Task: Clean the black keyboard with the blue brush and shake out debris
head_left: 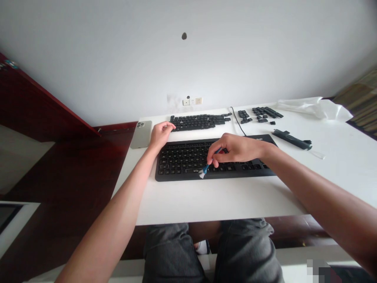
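A black keyboard (pixel 176 177) with its keycaps off lies on the white table, its switch sockets bare. My right hand (pixel 232 147) pinches a small brush (pixel 205 169) with a blue handle and white bristles. Its bristles point down at the keyboard's front edge, just left of centre. My left hand (pixel 160 135) is at the keyboard's upper left corner, its fingers curled together close to the row of loose keycaps (pixel 197 122). Whether anything is between those fingers is hidden. The loose keycaps lie in rows behind the keyboard.
More keycaps (pixel 266 113) sit at the back right. A black elongated object (pixel 291 139) lies right of the keyboard, near a clear loop (pixel 318 155). A phone (pixel 141 135) lies at the left edge, a white plastic bag (pixel 318 108) at the back right. The keyboard cable (pixel 238 122) runs toward the wall.
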Demonstrator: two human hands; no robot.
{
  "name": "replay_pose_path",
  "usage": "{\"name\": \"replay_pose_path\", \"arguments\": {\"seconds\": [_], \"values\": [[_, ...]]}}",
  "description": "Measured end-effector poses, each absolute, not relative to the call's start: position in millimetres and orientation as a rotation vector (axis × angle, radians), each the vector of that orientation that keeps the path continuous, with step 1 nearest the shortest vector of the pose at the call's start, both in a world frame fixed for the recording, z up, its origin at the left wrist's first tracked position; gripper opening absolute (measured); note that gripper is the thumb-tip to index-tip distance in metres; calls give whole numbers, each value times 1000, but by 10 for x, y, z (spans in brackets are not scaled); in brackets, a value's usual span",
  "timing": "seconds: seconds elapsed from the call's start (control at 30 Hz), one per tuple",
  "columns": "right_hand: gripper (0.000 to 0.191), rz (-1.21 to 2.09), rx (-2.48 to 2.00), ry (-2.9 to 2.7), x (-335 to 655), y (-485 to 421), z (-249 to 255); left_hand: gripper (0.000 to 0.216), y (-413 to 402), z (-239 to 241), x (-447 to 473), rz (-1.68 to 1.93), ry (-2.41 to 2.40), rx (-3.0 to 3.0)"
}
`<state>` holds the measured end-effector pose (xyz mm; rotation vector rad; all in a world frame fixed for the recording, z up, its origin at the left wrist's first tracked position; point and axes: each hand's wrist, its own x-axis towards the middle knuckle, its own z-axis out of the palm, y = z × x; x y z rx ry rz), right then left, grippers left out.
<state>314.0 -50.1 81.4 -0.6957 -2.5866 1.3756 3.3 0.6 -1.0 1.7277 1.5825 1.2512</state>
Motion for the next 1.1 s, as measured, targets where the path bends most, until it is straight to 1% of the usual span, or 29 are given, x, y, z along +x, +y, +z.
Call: {"name": "replay_pose_path", "arguments": {"seconds": [0.17, 0.33, 0.53, 0.73, 0.93, 1.03, 1.1], "values": [[23, 1334, -707, -2522, 3137, -512, 833, 22, 0, -3, 31, 1244, 1587, 1742], [23, 1326, -711, -2530, 3108, -545, 813, 20, 11, -4, 31, 1262, 1564, 1742], [18, 1290, -762, -2551, 3113, -561, 801, 20, 28, -30, 19, 1265, 1538, 1753], [30, 1168, -698, -2551, 3129, -551, 794, 20, 18, -23, 16, 1258, 1541, 1755], [25, 1128, -702, -2593, 3077, -608, 796, 21, 13, -4, 31, 1256, 1551, 1762], [25, 1049, -725, -2526, 2974, -711, 785, 20, 30, -21, 25, 1247, 1563, 1752], [20, 991, -700, -2551, 2904, -782, 765, 19, 44, -41, 18, 1247, 1564, 1754]]}}
